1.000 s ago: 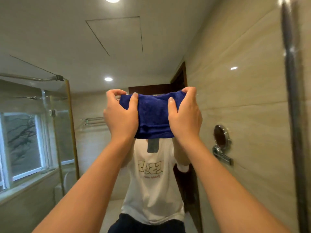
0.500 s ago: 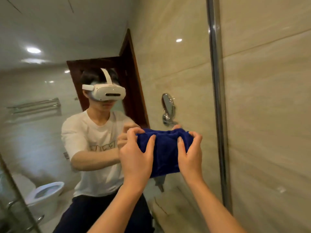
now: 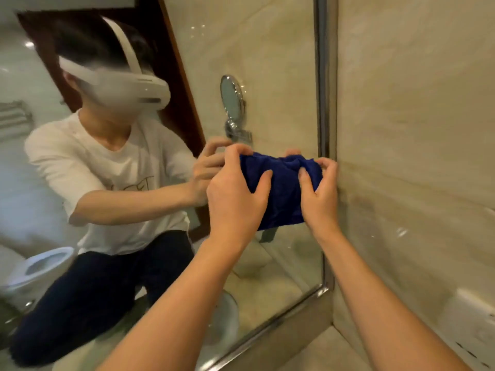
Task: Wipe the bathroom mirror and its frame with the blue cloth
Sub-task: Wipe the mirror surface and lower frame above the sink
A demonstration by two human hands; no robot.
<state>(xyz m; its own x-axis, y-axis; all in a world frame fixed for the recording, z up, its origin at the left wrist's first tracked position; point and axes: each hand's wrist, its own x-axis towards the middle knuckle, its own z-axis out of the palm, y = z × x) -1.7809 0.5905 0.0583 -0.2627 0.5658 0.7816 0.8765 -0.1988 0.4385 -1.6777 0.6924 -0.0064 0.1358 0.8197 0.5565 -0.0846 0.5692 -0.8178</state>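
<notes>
Two hands hold one blue cloth (image 3: pixel 281 194) flat against the mirror (image 3: pixel 267 49), near its right edge. The left hand (image 3: pixel 235 199) grips the cloth's left end, fingers curled over its top and thumb across its face; the right hand (image 3: pixel 318 194) pinches the right end, its fingertips touching the metal frame (image 3: pixel 322 76). The cloth's long axis runs level, left to right, along the glass. The frame's vertical strip stands just beside the cloth, with one tiled wall (image 3: pixel 415 129) beyond it, so little room remains rightward. Open glass spreads to the left and above. The frame's bottom strip (image 3: pixel 267 333) lies well below, over the counter (image 3: pixel 308 354).
</notes>
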